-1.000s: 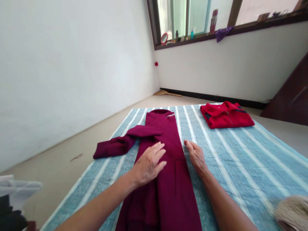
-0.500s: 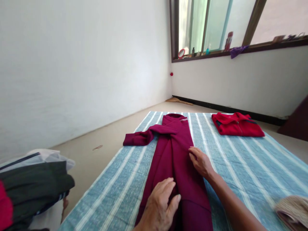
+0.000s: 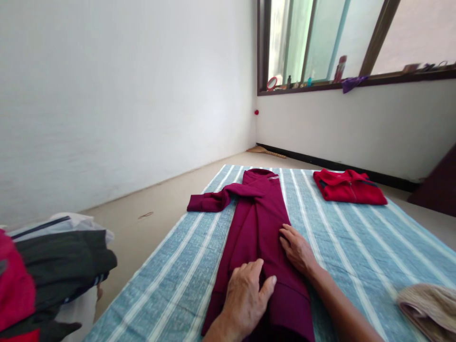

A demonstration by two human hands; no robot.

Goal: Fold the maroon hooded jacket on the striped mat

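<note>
Maroon sweatshirt lies lengthwise on a blue-and-white striped quilt, with one sleeve crossing the chest and reaching out past the left side. From my remote view, the left hand rests open on the lower body, fingers spread, holding nothing. The right hand is also open, lying on the garment's right edge, and I see no pinch. Flat palms with light pressure are best here, so the cloth stays smooth. Folded red jacket lies farther along the quilt.
</note>
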